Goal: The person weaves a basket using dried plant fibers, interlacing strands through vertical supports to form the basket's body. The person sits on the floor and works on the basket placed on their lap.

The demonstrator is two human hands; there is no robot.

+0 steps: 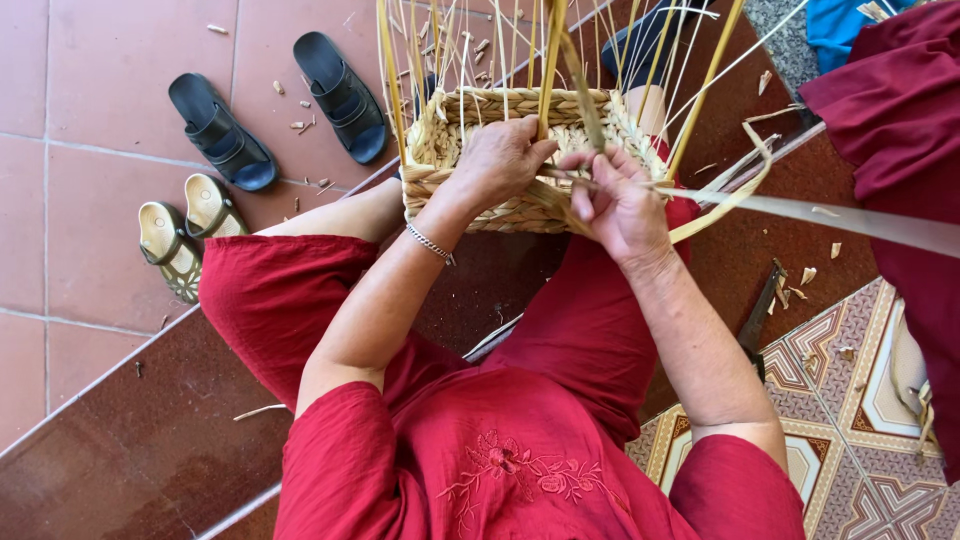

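On the lap, a half-woven basket is being worked by both hands.

At the rim, the left hand is closed around an upright yellow stake, while the right hand is pinched on a flat weaving strand trailing off to the right. For a tight row, the strand is best kept taut and pressed down against the woven wall while the stake is steadied. Dark sandals are seen on the tiled floor.

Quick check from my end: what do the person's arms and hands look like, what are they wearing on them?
Both arms are bare from the short red sleeves down. The left hand has a thin silver chain bracelet at the wrist. The right hand and its wrist carry nothing; no gloves and no rings that I can make out.
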